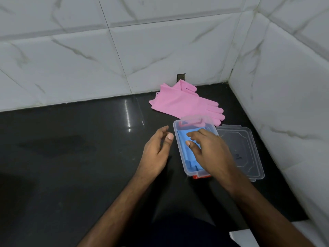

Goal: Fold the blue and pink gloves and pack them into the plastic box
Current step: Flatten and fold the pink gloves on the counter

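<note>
A clear plastic box (178, 139) with red clips stands on the black counter. Folded blue gloves (183, 139) lie inside it. My right hand (206, 148) rests over the box, fingers spread and pressing down on the blue gloves. My left hand (157, 148) hovers just left of the box, fingers apart, holding nothing. The pink gloves (185, 104) lie flat and stacked behind the box, near the back wall, fingers pointing right.
The box's clear lid (243, 154) lies on the counter right of the box. White marble-tiled walls close off the back and right, forming a corner. The black counter (71, 148) stretches to the left.
</note>
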The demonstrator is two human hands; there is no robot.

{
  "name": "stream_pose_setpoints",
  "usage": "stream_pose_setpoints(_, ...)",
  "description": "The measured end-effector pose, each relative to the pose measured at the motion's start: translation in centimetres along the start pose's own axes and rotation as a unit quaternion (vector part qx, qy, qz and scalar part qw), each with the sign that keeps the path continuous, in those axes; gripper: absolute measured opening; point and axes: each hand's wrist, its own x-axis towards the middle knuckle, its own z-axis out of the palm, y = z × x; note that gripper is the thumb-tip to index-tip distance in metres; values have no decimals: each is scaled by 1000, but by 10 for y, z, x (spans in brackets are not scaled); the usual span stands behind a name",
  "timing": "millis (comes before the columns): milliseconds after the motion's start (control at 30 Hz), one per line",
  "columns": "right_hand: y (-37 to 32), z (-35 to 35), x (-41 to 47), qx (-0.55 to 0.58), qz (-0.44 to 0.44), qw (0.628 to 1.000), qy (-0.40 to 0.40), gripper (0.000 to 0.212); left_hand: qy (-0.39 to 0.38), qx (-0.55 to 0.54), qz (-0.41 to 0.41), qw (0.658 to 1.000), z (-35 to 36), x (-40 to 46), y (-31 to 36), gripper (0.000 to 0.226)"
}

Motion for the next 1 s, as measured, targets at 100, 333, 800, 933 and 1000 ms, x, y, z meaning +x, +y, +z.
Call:
stream_pose_setpoints(100,-5,0,6,8,-4,1000,6,35,1,4,7,1000,-3,8,-1,48)
stream_pose_setpoints(333,-15,-8,54,16,-14,999,28,30,28,5,8,1000,-16,51,2,46)
stream_pose_setpoints(800,-8,12,205,-44,-29,998,-35,40,60,-29,-37,997,-12,165,-25,46)
stream_pose_setpoints(933,-9,22,260,-42,-48,996,-65,56,65,-55,-86,993,-5,187,-49,45)
stream_pose_setpoints(1000,-10,31,283,-34,-28,995,-87,57,65,-80,-107,989,1,193,-60,44)
